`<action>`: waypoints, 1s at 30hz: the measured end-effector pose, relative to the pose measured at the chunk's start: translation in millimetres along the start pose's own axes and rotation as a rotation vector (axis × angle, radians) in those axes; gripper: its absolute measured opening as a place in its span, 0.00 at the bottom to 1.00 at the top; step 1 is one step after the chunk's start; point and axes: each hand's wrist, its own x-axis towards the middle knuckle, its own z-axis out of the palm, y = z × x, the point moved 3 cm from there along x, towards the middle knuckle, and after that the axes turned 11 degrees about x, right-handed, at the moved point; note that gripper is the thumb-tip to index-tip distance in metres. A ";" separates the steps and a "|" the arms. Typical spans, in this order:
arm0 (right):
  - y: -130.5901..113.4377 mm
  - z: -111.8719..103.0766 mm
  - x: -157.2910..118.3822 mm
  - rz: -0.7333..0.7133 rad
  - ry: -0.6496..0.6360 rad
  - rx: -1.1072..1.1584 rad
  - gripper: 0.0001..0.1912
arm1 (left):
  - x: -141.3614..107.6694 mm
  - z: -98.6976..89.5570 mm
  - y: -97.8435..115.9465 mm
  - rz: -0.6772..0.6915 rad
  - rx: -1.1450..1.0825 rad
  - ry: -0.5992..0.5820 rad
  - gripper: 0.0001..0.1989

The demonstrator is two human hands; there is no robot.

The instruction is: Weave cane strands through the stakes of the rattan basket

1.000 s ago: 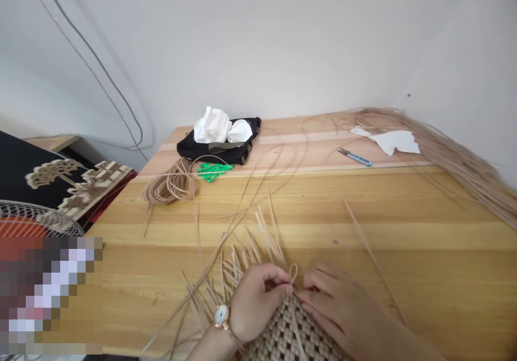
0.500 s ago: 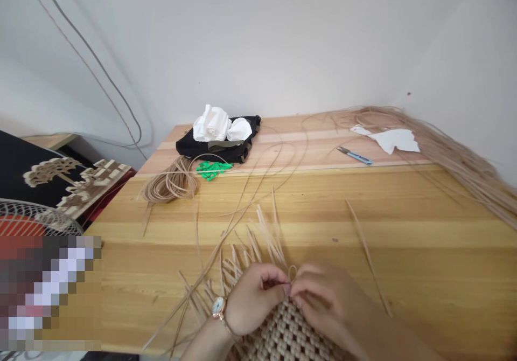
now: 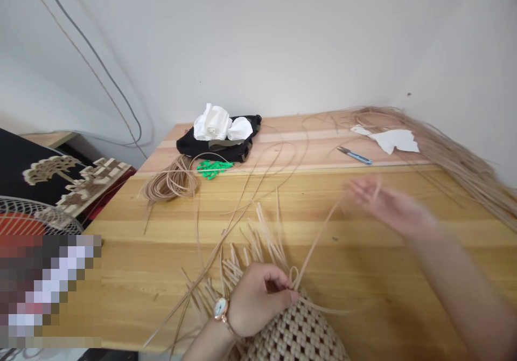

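A woven piece of flat cane strips point(image 3: 297, 334) lies at the bottom edge of the view, with a checked pattern. Loose strip ends point(image 3: 258, 237) fan out from its upper edge over the table. My left hand point(image 3: 258, 299), wearing a rose-gold wristwatch, pinches a small strip loop point(image 3: 293, 276) at the weave's edge. My right hand point(image 3: 388, 205) is blurred, raised well off the weave to the right. A long strip point(image 3: 323, 237) rises straight from the loop toward its fingertips. Motion blur hides whether those fingers grip it.
Farther along the wooden table point(image 3: 129, 275) lie a coiled strip bundle point(image 3: 169, 186), a black bag point(image 3: 214, 148) with white tissue, green plastic pieces point(image 3: 214, 168), blue-handled snips point(image 3: 354, 156), white paper point(image 3: 393, 141) and a sheaf of strips point(image 3: 456, 156). A fan guard point(image 3: 36, 215) stands at left.
My right hand has left the weave and moved up and to the right, and a long strip now rises toward it. My left hand stays at the loop.
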 end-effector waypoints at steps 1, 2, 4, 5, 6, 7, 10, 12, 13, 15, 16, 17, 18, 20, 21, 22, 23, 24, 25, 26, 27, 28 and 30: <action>-8.8 -11.7 8.0 -0.027 0.083 0.006 0.09 | 0.3 -0.5 -0.1 -0.004 -0.007 -0.001 0.11; -14.8 -19.8 10.6 -0.052 0.157 0.003 0.08 | 0.5 -1.0 0.0 -0.008 -0.013 0.002 0.11; -16.2 -21.4 -1.4 -0.078 0.246 -0.025 0.09 | 1.0 -1.6 0.5 -0.014 -0.026 0.012 0.11; -11.6 -14.3 -14.8 -0.075 0.244 -0.068 0.11 | 1.2 -1.9 0.9 -0.016 -0.034 0.018 0.11; -3.1 -0.8 -31.2 -0.030 0.144 -0.232 0.11 | 1.3 -2.2 1.3 -0.016 -0.041 0.021 0.11; 9.1 16.6 -49.8 0.049 -0.014 -0.422 0.11 | 1.3 -2.4 1.6 -0.018 -0.048 0.021 0.10; 43.1 69.7 -103.6 0.030 -0.444 -0.761 0.10 | 0.5 -3.6 2.3 -0.025 -0.074 0.013 0.09; 56.5 90.3 -123.0 -0.033 -0.524 -0.865 0.08 | -0.1 -4.8 2.8 -0.028 -0.089 0.011 0.09; 60.0 94.8 -127.0 -0.040 -0.527 -0.881 0.07 | -0.4 -5.6 3.0 -0.030 -0.098 0.014 0.09; 62.4 95.0 -127.9 -0.013 -0.520 -0.845 0.07 | -0.5 -7.2 3.4 -0.031 -0.114 0.022 0.09; 62.6 92.2 -126.7 0.031 -0.524 -0.788 0.07 | -0.5 -7.9 3.5 -0.031 -0.123 0.025 0.09; 63.1 88.7 -125.4 0.093 -0.538 -0.698 0.06 | -0.3 -8.9 3.6 -0.027 -0.134 0.031 0.09; 64.2 85.1 -124.4 0.171 -0.552 -0.576 0.06 | -0.2 -9.9 3.6 -0.020 -0.141 0.039 0.09; 67.7 79.8 -123.2 0.320 -0.541 -0.255 0.08 | -0.1 -11.4 3.5 -0.006 -0.156 0.048 0.09; 70.2 78.3 -122.4 0.377 -0.507 -0.086 0.10 | -0.1 -11.9 3.4 -0.002 -0.164 0.050 0.09; 73.0 77.5 -121.4 0.417 -0.459 0.060 0.11 | -0.2 -12.0 3.1 -0.002 -0.170 0.053 0.09; 76.0 77.5 -120.3 0.449 -0.410 0.169 0.12 | -0.4 -11.7 2.9 -0.005 -0.174 0.052 0.09; 78.8 78.0 -118.9 0.472 -0.362 0.236 0.12 | -0.6 -11.0 2.7 -0.012 -0.177 0.047 0.09; 81.3 78.9 -117.4 0.490 -0.320 0.271 0.12 | -0.9 -10.0 2.6 -0.018 -0.175 0.045 0.09; 83.2 79.9 -116.0 0.508 -0.283 0.282 0.13 | -1.2 -8.9 2.6 -0.024 -0.167 0.040 0.09; 84.4 80.9 -114.7 0.520 -0.252 0.279 0.13 | -1.6 -7.6 2.9 -0.025 -0.157 0.035 0.09; 85.0 81.7 -113.6 0.527 -0.226 0.274 0.14 | -1.9 -6.4 3.4 -0.023 -0.146 0.032 0.09; 85.7 83.2 -112.6 0.538 -0.209 0.262 0.14 | -2.6 -4.7 4.2 -0.018 -0.117 0.034 0.09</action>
